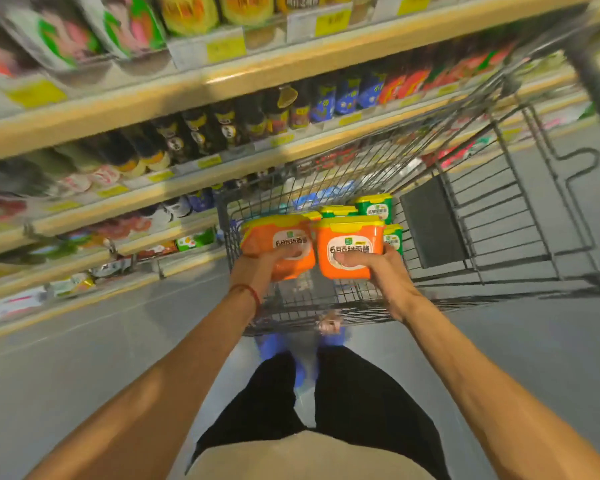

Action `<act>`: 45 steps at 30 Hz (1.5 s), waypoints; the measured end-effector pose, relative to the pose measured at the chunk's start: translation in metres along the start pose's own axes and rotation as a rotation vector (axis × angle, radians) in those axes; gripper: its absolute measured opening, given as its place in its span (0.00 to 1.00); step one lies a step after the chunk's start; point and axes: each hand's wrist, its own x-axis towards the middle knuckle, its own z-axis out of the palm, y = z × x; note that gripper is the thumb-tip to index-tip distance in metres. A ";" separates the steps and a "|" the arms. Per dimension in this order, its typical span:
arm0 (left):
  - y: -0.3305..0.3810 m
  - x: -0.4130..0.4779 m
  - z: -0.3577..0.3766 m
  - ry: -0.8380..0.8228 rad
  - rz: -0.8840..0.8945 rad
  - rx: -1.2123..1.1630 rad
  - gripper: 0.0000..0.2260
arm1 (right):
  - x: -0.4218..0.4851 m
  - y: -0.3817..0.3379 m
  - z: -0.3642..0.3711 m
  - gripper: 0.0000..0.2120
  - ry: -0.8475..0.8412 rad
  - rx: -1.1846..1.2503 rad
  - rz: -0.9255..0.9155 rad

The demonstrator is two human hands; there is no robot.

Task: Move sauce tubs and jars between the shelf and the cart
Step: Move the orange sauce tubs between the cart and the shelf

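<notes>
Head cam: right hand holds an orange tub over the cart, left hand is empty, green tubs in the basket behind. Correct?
Not quite. The left hand is not empty: its fingers grip a second orange tub. The head view shows this. The rest stands: the right hand holds an orange tub over the cart, with green tubs in the basket behind.

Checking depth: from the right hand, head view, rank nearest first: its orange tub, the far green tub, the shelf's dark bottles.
1. Orange tub, in the right hand.
2. Green tub, deeper in the cart.
3. Dark bottles, up on the left shelf.
</notes>
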 end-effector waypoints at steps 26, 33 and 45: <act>-0.003 -0.223 -0.150 0.238 0.594 -0.554 0.26 | -0.124 -0.085 0.102 0.44 -0.528 0.025 -0.312; -0.011 -0.252 -0.245 0.344 0.722 -0.642 0.30 | -0.166 -0.098 0.197 0.42 -0.639 -0.074 -0.461; -0.037 -0.299 -0.465 0.375 0.903 -0.672 0.32 | -0.274 -0.079 0.407 0.23 -0.714 0.038 -0.522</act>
